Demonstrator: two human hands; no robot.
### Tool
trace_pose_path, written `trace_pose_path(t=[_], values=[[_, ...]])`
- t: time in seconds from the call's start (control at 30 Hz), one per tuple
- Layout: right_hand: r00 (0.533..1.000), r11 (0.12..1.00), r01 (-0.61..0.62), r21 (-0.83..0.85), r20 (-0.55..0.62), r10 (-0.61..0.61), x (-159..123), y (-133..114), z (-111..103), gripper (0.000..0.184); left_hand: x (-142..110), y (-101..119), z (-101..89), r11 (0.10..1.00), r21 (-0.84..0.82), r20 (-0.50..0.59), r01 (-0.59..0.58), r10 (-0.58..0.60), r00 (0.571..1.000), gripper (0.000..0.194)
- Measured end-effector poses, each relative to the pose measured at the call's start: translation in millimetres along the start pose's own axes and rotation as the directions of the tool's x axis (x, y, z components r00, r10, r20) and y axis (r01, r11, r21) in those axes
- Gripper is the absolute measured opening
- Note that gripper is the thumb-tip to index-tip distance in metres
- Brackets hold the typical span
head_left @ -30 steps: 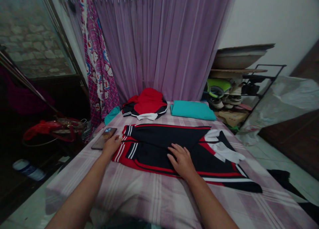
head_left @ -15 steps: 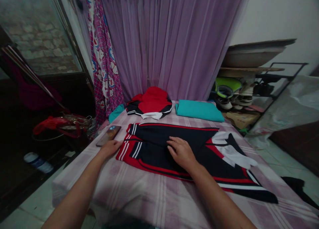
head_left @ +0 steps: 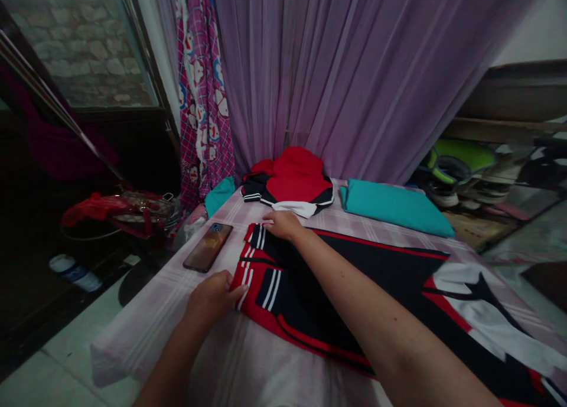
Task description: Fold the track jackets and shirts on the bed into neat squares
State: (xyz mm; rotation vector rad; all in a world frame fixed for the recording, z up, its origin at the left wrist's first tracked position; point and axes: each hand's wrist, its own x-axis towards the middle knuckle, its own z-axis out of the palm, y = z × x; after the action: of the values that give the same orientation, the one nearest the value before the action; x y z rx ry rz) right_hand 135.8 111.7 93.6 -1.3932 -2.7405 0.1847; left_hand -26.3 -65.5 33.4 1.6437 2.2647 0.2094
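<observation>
Navy garment (head_left: 394, 274), left hand (head_left: 210, 298) pinching red 2-striped hem (head_left: 244, 277), right hand (head_left: 283, 224) grip unclear

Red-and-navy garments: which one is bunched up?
The rear garment, nearest the purple curtain; the front garment lies spread out flat.

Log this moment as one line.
left hand: at near red cuff | right hand: at far navy cuff | garment: spread on checked cloth | phone: beside garment

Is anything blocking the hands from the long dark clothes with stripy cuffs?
Nothing visible is. The left hand is at the near cuff of the dark garment, the right hand at the far cuff. The phone lies off to the left.
</observation>
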Motion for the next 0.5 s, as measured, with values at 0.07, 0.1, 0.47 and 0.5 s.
trace_pose_path(t=[0.07, 0.1, 0.47, 0.5], values=[[0.998, 1.0, 0.022, -0.02, 0.056, -0.021, 18, -6, 5, 0.045, -6, 2, -0.4, 1.0, 0.004, 0.022, 0.003, -0.003, 1.0, 0.03], [0.996, 0.999, 0.032, -0.028, 0.084, -0.029, 25, -8, 8, 0.046, -8, 2, -1.0, 1.0, 0.003, 0.039, 0.006, -0.006, 0.999, 0.03], [0.962, 0.977, 0.19, -0.094, 0.215, -0.167, 50, -10, 15, 0.039, -19, 5, -1.2, 0.998, -0.03, 0.073, 0.054, -0.052, 0.996, 0.026], [0.962, 0.975, 0.202, -0.095, 0.205, -0.18, 48, -8, 11, 0.037, -20, 5, -0.5, 0.997, -0.042, 0.065, 0.062, -0.059, 0.996, 0.025]])
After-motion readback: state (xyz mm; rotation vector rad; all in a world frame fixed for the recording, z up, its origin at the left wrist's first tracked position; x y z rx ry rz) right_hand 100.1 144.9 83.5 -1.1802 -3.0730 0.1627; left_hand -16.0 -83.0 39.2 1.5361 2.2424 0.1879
